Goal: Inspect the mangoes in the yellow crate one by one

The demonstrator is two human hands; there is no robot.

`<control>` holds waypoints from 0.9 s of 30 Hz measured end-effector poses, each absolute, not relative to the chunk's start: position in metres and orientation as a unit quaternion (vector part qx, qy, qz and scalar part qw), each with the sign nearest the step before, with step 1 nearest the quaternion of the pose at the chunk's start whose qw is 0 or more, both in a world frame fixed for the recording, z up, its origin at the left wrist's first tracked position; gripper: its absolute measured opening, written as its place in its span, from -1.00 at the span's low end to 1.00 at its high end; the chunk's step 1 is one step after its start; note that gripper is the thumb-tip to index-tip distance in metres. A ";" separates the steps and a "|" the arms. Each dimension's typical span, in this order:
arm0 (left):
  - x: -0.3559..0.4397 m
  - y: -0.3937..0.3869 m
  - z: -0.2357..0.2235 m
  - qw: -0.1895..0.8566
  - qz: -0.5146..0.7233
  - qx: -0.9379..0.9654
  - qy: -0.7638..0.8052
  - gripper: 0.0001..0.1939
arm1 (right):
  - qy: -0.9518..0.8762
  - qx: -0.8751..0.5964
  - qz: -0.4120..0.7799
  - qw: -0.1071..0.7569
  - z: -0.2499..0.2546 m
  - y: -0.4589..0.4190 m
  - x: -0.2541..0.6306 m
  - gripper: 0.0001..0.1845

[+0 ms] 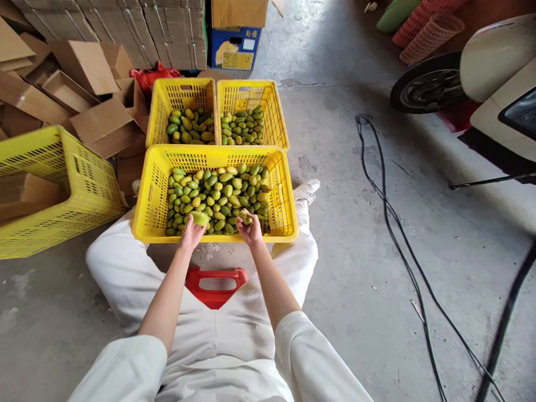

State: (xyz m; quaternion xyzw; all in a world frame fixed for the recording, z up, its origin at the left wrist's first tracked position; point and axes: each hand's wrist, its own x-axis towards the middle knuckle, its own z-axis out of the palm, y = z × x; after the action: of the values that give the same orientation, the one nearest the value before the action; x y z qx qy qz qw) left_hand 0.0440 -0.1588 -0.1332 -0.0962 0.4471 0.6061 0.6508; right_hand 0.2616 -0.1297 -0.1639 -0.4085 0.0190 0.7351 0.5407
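Note:
A large yellow crate stands between my knees, holding many small green and yellow mangoes. Over its near part, my left hand is closed around a light green mango, thumb on its left end. My right hand grips a darker, smaller mango above the crate's near right part; the fingers partly cover it. Behind the large crate, a left yellow crate and a right yellow crate stand side by side, each with more mangoes inside.
At left, a yellow-green crate holds cardboard, beside loose cardboard boxes. Stacked flat cardboard and a blue carton stand behind. Black cables cross the floor at right near a wheeled vehicle. A red handle-shaped piece shows between my legs.

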 end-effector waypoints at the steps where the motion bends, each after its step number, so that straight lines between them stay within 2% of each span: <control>1: 0.044 -0.158 -0.133 0.653 0.607 -0.099 0.443 -0.81 | 0.021 -0.407 0.735 0.541 -0.164 -0.130 0.262 -0.77; 7: 0.042 -0.156 -0.130 0.674 0.595 -0.109 0.424 -0.68 | 0.019 -0.406 0.744 0.530 -0.162 -0.129 0.258 -0.84; 13: 0.035 -0.157 -0.125 0.697 0.578 -0.113 0.410 -0.50 | 0.015 -0.399 0.752 0.525 -0.161 -0.129 0.259 -0.79; 18: 0.033 -0.162 -0.123 0.691 0.594 -0.111 0.397 -0.61 | 0.010 -0.395 0.763 0.512 -0.164 -0.130 0.260 -0.92; 24: 0.038 -0.162 -0.130 0.669 0.615 -0.104 0.404 -0.66 | 0.004 -0.398 0.752 0.525 -0.167 -0.129 0.259 -0.62; 27: 0.039 -0.161 -0.136 0.659 0.621 -0.102 0.412 -0.75 | 0.001 -0.405 0.751 0.521 -0.168 -0.131 0.259 -0.72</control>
State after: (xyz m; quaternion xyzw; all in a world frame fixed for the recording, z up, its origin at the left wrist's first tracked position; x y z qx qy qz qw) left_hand 0.0391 -0.1615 -0.1362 -0.1017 0.4125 0.6211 0.6586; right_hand 0.2586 -0.1308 -0.1682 -0.4055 0.0009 0.7514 0.5206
